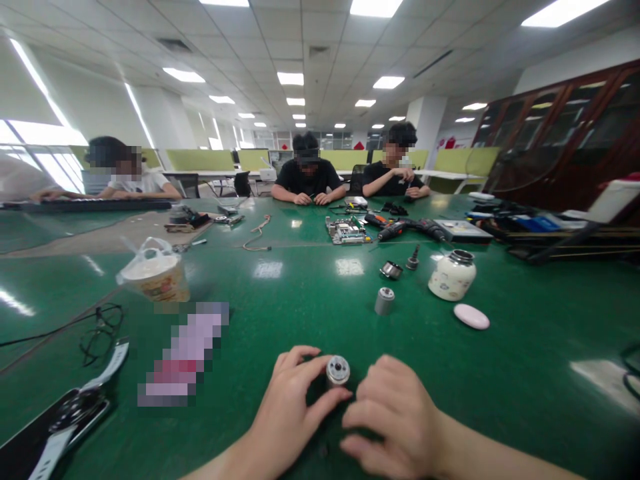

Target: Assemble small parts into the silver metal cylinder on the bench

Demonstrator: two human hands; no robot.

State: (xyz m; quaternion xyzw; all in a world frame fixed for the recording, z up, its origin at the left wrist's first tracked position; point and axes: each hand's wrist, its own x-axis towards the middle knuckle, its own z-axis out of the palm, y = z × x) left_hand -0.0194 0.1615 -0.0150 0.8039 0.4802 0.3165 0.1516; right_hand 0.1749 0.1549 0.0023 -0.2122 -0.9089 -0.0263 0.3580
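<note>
A small round metal part [338, 371] stands on the green table [300, 313] just in front of me. My left hand [293, 400] curls round its left side, thumb and fingers pinching it. My right hand [393, 413] rests beside it on the right, fingers folded under; I cannot see anything in them. Farther out lie a grey metal cylinder [384, 301], a metal ring piece [391, 270] and a small dark shaft part [413, 259].
A white jar [453, 275] and pink oval lid [471, 317] sit right of centre. A bagged cup [156, 275], glasses [100, 330] and a watch [75, 407] lie left. A power drill [400, 230] and circuit board [345, 231] lie farther back. Three people sit at the far side.
</note>
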